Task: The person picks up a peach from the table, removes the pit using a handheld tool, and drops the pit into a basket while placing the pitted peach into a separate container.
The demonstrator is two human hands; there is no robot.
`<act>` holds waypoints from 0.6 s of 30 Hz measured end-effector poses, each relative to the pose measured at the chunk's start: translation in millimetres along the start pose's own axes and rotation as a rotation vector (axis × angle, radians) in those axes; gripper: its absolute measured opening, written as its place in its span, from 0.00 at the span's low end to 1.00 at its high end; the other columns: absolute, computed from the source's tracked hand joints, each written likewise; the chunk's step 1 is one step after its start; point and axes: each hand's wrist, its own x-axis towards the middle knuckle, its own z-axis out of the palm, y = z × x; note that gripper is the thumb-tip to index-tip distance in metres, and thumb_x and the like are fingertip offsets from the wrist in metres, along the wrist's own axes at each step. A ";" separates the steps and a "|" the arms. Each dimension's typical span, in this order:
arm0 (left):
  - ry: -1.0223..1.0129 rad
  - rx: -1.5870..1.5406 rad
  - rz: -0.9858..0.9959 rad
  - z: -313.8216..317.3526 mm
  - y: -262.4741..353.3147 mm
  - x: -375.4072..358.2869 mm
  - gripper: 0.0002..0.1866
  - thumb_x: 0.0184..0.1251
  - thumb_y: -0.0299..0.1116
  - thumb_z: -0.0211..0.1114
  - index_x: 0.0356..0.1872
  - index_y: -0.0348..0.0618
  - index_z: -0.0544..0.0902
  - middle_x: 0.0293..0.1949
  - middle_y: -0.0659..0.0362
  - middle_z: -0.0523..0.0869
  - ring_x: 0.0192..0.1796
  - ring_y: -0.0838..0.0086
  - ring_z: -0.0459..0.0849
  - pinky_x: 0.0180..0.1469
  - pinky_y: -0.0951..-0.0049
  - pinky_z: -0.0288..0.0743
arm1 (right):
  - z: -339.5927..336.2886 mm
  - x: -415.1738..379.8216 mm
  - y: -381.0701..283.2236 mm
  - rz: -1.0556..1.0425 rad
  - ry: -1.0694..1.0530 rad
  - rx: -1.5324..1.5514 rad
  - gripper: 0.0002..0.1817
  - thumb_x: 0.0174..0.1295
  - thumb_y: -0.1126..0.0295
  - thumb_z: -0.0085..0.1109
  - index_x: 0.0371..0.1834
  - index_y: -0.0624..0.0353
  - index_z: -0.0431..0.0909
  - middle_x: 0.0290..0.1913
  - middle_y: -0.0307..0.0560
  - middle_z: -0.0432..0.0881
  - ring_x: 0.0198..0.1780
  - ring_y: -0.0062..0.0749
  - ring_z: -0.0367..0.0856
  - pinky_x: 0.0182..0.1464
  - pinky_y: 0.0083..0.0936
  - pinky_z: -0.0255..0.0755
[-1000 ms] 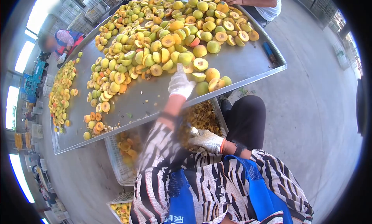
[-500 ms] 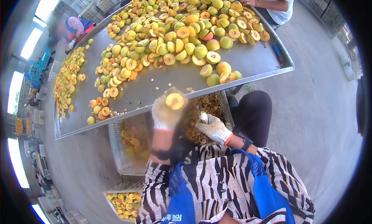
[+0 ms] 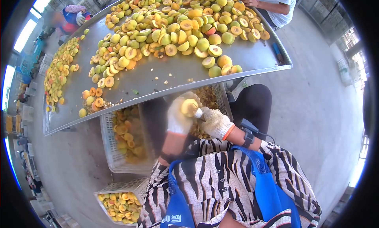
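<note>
My left hand (image 3: 179, 113), in a pale glove and blurred, is closed around a halved yellow fruit (image 3: 189, 107) just below the table's front edge. My right hand (image 3: 215, 123), also gloved, grips a small tool with a whitish end (image 3: 198, 113). That end meets the fruit's right side. Both hands are close together above a crate of brown pits and scraps (image 3: 207, 94). The tool's handle is mostly hidden in my right glove.
A metal table (image 3: 166, 80) bears many halved fruits (image 3: 173, 27) and a blue-handled tool (image 3: 277, 50). Crates of fruit (image 3: 106, 143) (image 3: 122, 202) stand lower left. A co-worker's hand (image 3: 248, 0) rests at the far edge; another person (image 3: 77, 17) is at the upper left.
My left hand has moved right and slightly down with the fruit, meeting the tool in my right hand. The view has shifted slightly, and the upper-left person's gloved hand has moved up.
</note>
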 end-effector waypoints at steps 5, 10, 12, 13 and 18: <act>0.033 0.066 0.012 -3.1 -8.1 -2.1 0.17 0.75 0.41 0.50 0.37 0.35 0.78 0.33 0.48 0.84 0.36 0.59 0.83 0.41 0.61 0.80 | 2.5 -2.6 -1.1 -0.016 -0.069 -0.008 0.16 0.60 0.63 0.60 0.49 0.58 0.75 0.38 0.62 0.83 0.43 0.60 0.82 0.45 0.50 0.76; 0.091 0.129 0.134 6.1 -15.2 -8.0 0.19 0.76 0.40 0.50 0.33 0.33 0.79 0.26 0.49 0.83 0.26 0.63 0.82 0.32 0.67 0.79 | 12.1 -0.2 6.5 -0.032 -0.102 0.003 0.15 0.61 0.61 0.60 0.46 0.58 0.77 0.40 0.62 0.83 0.44 0.60 0.82 0.45 0.48 0.76; 0.103 0.144 0.154 3.7 -17.0 -5.6 0.19 0.76 0.40 0.52 0.32 0.33 0.79 0.26 0.49 0.84 0.25 0.64 0.82 0.30 0.68 0.78 | 33.8 8.4 29.9 -0.165 -0.060 0.077 0.16 0.61 0.61 0.60 0.46 0.58 0.78 0.39 0.61 0.83 0.43 0.58 0.82 0.45 0.46 0.76; 0.111 0.153 0.163 1.7 -17.9 -5.3 0.19 0.76 0.40 0.52 0.32 0.32 0.80 0.26 0.49 0.84 0.24 0.64 0.82 0.29 0.68 0.78 | 39.6 10.3 33.7 -0.231 -0.041 0.116 0.16 0.61 0.60 0.61 0.46 0.58 0.78 0.38 0.61 0.84 0.43 0.58 0.83 0.45 0.45 0.76; -0.047 0.272 0.243 -10.3 -19.0 -3.7 0.18 0.76 0.39 0.54 0.35 0.31 0.81 0.28 0.49 0.86 0.24 0.66 0.83 0.27 0.69 0.78 | 32.3 6.9 27.4 -0.178 -0.125 0.029 0.14 0.65 0.61 0.53 0.43 0.61 0.79 0.39 0.57 0.84 0.40 0.51 0.83 0.45 0.41 0.77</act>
